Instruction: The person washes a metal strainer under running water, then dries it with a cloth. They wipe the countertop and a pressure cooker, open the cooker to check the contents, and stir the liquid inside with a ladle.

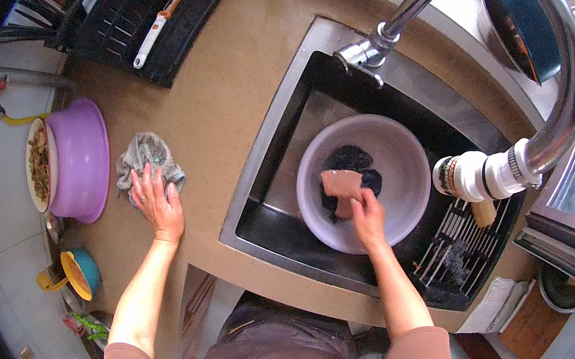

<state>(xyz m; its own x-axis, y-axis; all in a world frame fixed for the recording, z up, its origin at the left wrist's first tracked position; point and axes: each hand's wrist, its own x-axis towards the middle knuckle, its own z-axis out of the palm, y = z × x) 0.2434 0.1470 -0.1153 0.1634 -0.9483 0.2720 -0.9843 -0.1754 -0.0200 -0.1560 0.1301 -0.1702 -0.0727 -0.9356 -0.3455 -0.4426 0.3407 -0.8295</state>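
My left hand (157, 205) lies spread on a crumpled grey cloth (146, 153) on the brown countertop. My right hand (369, 217) grips a flat pinkish-brown piece (341, 183) by its edge, above a pale lilac basin (419, 169). Its material I cannot tell. The basin stands in the dark sink (287, 179). Inside it lie dark, wet-looking pieces (350, 158) and another pinkish piece (345, 208), partly hidden under my right hand.
A chrome faucet (364, 53) and a curved spout with a white nozzle (462, 175) overhang the sink. A wire rack (440, 243) with a scouring pad sits at its right. Left are a purple basin (83, 158), a plate of food (39, 163) and a peeler (151, 36) on a black rack.
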